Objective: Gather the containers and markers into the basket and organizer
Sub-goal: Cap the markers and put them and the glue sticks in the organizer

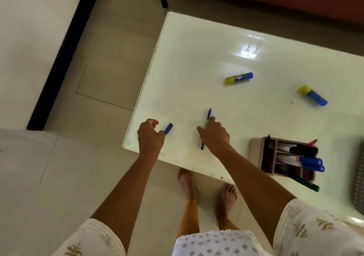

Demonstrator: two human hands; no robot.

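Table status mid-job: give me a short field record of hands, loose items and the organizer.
left hand: pinching a short blue marker near the table's left edge
right hand: on a thin blue pen, fingers curled over it
loose items: two blue-and-yellow glue sticks, one mid-table, one further right
organizer: holds black, blue and green markers
basket: only its edge visible at right
table: white, glossy
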